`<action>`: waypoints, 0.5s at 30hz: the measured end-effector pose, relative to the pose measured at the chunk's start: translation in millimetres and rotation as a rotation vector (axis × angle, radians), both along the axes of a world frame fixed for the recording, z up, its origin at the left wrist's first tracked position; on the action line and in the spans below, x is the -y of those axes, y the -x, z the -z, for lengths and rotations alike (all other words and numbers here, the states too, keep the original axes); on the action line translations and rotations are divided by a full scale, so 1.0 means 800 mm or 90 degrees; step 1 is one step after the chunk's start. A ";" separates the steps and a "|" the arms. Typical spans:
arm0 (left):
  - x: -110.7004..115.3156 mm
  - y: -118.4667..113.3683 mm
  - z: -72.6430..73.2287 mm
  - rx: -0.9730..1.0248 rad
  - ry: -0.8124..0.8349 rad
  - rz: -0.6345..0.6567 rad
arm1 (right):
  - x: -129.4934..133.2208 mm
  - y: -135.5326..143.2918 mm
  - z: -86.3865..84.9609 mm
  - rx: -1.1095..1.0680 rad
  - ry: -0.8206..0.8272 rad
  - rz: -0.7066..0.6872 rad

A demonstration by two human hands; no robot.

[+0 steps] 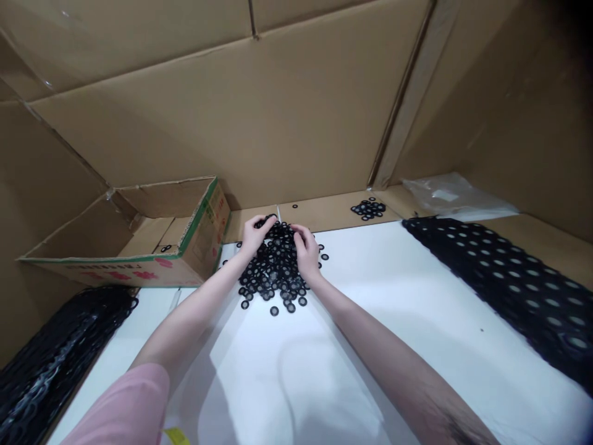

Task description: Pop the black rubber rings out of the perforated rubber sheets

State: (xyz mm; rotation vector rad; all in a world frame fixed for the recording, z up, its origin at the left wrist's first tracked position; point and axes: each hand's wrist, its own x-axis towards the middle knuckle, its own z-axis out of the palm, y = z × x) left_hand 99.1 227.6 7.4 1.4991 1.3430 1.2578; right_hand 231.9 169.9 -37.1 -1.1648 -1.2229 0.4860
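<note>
Head view, left grip (253, 236) and right grip (306, 252) cupped, fingers parted, touching black rings (274, 264)

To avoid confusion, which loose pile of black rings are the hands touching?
The large central heap, between the left hand and right hand; the smaller pile lies apart.

Ring pile (278, 272) matt, plastic-like; worktop (370, 290) smooth, semi-gloss; box (204, 241) matt cardbd; bag (463, 198) nr worktop's far R corner, glossy plastic.

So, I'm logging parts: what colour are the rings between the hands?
The rings look mostly black, shown in the head view.
</note>
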 end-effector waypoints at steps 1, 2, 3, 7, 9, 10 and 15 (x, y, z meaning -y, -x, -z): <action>-0.002 0.001 -0.004 0.017 0.022 0.000 | 0.001 0.001 -0.001 0.023 -0.001 -0.001; -0.003 0.001 -0.008 0.038 0.047 0.001 | 0.003 0.001 -0.003 0.045 -0.002 -0.002; -0.004 0.002 -0.012 0.061 0.072 0.003 | 0.004 0.002 -0.004 0.064 -0.004 -0.005; -0.008 0.006 -0.032 0.142 0.141 0.009 | 0.007 0.003 -0.007 0.103 -0.020 -0.021; -0.010 0.010 -0.044 0.211 0.198 0.013 | 0.007 0.003 -0.008 0.110 -0.020 -0.022; -0.011 0.012 -0.050 0.249 0.233 0.020 | 0.007 0.003 -0.008 0.113 -0.019 -0.020; -0.007 0.021 -0.081 0.322 0.346 0.083 | 0.008 0.006 -0.008 0.182 -0.033 -0.016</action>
